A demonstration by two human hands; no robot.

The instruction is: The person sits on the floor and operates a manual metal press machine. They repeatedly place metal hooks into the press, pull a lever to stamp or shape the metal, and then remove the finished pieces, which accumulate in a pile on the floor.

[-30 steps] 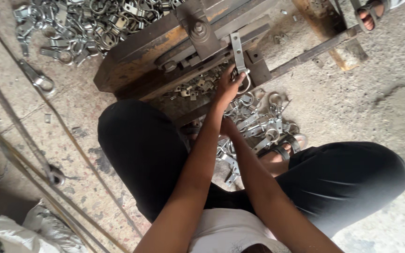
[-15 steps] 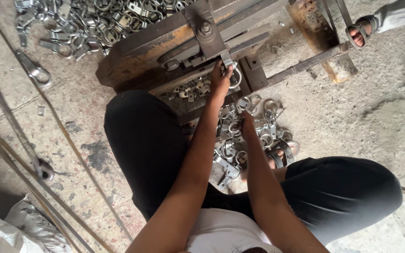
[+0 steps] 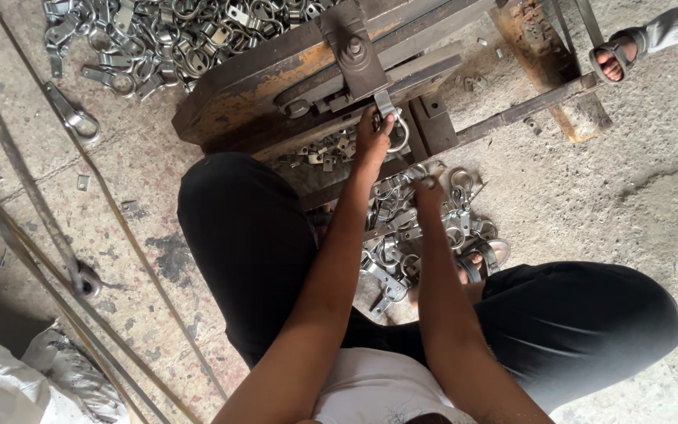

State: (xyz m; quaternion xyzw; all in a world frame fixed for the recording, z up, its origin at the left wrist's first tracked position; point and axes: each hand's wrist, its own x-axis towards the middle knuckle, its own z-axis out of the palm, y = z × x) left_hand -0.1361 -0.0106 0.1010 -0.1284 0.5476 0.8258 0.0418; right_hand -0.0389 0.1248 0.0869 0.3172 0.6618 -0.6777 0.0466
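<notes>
My left hand (image 3: 372, 141) grips a metal ring clasp (image 3: 395, 132). Its flat strap is tucked under the jaw of a rusty hand press (image 3: 300, 74) on the floor. My right hand (image 3: 428, 193) is lower, at the top of a pile of ring clasps (image 3: 402, 235) between my legs. Its fingers are pinched on one piece of the pile. I sit on the floor in black trousers, one knee on each side of the pile.
A large heap of similar metal clasps (image 3: 158, 35) lies behind the press at the upper left. Another person's sandalled foot (image 3: 614, 63) rests on the press frame at the upper right. Long metal rods (image 3: 49, 235) cross the concrete floor on the left, and a white sack (image 3: 17, 385) sits at the lower left.
My left hand has brought the clasp from upright in front of the press to under its jaw. My right hand has left the clasp and dropped to the pile.
</notes>
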